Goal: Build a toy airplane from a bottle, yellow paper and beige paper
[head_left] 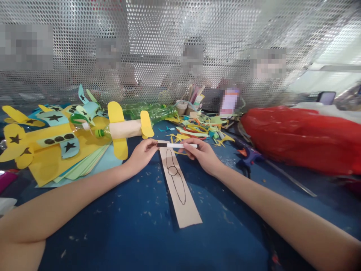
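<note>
Both my hands hold a white marker (177, 145) with a black cap level above the far end of a beige paper strip (180, 188). My left hand (142, 153) pinches the black cap end. My right hand (201, 153) grips the white barrel. The strip lies on the blue table (135, 226) and bears a black outline of a propeller shape. Just beyond my left hand lies a bottle plane (124, 130) with yellow paper wings and a beige wrapped body.
Finished yellow paper planes (36, 141) with black stars sit on stacked coloured sheets (81, 162) at the left. Paper scraps (197, 130) and green bottles (152, 110) lie behind. A glue gun (249, 156) and a red plastic bag (301, 137) are at the right. A perforated metal screen (169, 41) backs the table.
</note>
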A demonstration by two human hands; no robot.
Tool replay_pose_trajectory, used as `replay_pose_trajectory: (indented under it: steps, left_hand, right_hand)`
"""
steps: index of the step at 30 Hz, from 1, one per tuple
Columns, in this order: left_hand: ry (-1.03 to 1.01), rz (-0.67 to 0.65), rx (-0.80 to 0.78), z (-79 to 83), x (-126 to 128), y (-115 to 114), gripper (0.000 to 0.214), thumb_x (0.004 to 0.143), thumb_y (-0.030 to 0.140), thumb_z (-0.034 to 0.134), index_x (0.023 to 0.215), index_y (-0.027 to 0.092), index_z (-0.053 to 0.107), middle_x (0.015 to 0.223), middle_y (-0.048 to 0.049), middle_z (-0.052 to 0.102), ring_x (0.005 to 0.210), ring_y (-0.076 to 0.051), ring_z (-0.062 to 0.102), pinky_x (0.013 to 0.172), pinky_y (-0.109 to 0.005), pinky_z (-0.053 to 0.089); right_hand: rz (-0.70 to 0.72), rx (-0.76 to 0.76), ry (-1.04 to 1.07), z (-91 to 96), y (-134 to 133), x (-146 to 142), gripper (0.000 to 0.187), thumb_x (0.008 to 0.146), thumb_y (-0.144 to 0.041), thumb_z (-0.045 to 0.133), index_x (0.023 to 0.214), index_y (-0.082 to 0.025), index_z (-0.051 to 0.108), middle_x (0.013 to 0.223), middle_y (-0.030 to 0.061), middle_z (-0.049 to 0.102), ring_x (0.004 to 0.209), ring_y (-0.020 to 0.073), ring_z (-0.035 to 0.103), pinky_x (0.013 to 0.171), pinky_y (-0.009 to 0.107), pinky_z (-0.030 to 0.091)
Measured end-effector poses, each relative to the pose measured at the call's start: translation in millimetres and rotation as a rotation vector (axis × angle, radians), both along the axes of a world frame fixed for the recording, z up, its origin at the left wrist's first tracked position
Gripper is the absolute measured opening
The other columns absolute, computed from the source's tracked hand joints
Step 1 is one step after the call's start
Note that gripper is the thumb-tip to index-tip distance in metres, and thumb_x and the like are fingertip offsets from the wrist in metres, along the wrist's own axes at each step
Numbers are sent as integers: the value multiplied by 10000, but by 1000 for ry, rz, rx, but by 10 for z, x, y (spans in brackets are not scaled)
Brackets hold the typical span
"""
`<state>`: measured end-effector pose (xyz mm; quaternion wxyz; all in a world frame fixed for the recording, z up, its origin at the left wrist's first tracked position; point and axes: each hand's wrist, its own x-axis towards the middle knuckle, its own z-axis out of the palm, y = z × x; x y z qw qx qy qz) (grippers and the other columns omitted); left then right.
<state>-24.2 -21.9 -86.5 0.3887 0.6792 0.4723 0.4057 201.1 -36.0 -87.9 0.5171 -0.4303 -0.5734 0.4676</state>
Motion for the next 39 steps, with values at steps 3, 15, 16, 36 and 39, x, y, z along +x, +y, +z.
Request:
replay_pose_trajectory:
  steps: [3,15,16,36,39]
  left_hand:
    - [-4,5,-22,11,-7,0,170,857,202,448,887,188,615,935,-42,659,882,-192,640,931,-397,500]
    - [-262,-42,-69,-69,0,42,217,962,276,389,933,193,587,841,-34,611,825,-177,618,862,-362,528]
    - [-300,-40,-80,-71,-2,42,219,964,297,397,931,191,586,837,-34,612,820,-177,618,862,-363,530]
    - [-468,50,-137,-153,4,101,235,966,363,496,876,174,601,764,-25,606,727,-148,626,789,-327,569]
    - [-482,53,-116,-157,3,101,226,966,340,493,878,170,613,772,-30,611,755,-150,624,802,-320,567]
  right_hand:
    - [18,8,-10,6,-3,7,366,723,-527,775,836,-192,680,693,19,696,493,78,391,445,244,299]
    - [154,38,-211,107,-129,-41,329,773,-482,733,916,-190,787,666,19,676,522,87,434,488,250,333]
    - [151,42,-212,116,-138,-52,328,771,-480,735,919,-193,793,665,18,675,519,86,432,486,249,333]
    - [138,91,-405,75,-278,-162,401,849,-495,639,1101,-218,780,761,38,720,587,125,540,547,257,453]
    - [138,115,-422,87,-298,-194,385,867,-476,618,1104,-217,777,844,47,750,591,123,566,554,258,476]
